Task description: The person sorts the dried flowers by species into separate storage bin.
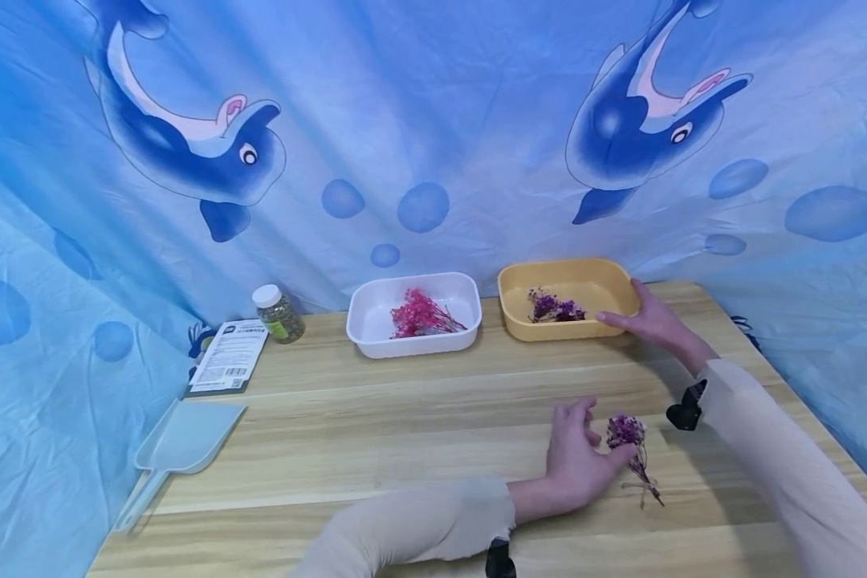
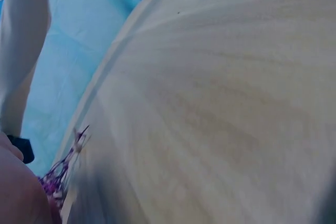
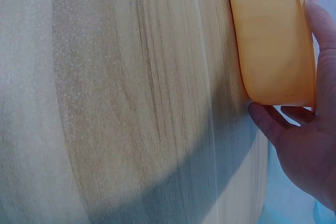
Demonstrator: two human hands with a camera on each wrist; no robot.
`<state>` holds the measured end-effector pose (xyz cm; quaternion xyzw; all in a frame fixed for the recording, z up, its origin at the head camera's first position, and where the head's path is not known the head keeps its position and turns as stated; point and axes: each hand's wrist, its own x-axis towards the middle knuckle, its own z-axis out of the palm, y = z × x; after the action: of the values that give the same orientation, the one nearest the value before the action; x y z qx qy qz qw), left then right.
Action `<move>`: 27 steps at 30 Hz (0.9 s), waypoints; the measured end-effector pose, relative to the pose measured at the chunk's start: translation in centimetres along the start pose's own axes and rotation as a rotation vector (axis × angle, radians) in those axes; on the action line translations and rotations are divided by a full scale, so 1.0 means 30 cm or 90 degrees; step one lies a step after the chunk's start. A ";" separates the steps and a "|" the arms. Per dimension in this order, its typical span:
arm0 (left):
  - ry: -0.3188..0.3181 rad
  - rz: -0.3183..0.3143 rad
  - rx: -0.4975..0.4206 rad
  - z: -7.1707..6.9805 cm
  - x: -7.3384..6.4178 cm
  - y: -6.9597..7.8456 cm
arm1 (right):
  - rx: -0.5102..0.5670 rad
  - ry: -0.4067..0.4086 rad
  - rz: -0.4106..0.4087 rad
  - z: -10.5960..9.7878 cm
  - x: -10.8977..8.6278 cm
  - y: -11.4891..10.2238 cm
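Note:
At the far right, my right hand (image 1: 653, 317) grips the right end of a yellow plastic tray (image 1: 571, 331), thumb over the near rim and fingers at the end wall. In the right wrist view that hand (image 3: 310, 140) wraps the corner of the tray (image 3: 275, 40). Small purple dried flowers (image 1: 545, 305) lie inside it. My left hand (image 1: 578, 457) hovers low over the table with fingers loosely bent and parted. Its thumb tip overlaps a tied bunch of purple dried flowers (image 1: 626, 433), which also shows beside the hand (image 2: 21, 192) in the left wrist view.
A white tray (image 1: 412, 347) with pink dried flowers (image 1: 422, 313) stands left of the yellow one. Further left are a white-capped jar (image 1: 280, 317), a printed packet (image 1: 229, 355) and a pale blue dustpan (image 1: 191, 433). Behind the wooden table (image 1: 405, 425) hangs a blue dolphin curtain (image 1: 433, 120).

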<state>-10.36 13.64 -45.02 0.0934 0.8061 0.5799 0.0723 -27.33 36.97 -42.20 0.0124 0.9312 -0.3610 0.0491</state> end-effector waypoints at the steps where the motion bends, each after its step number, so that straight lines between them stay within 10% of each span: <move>1: 0.007 0.002 0.012 0.008 -0.005 0.001 | 0.000 0.001 0.000 0.000 0.000 0.000; 27: 0.052 0.051 0.221 0.141 -0.017 -0.008 | -0.012 0.001 -0.011 -0.003 -0.002 0.001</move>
<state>-8.92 17.32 -46.59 0.1128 0.8920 0.4378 -0.0013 -27.28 37.06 -42.16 0.0042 0.9347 -0.3526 0.0453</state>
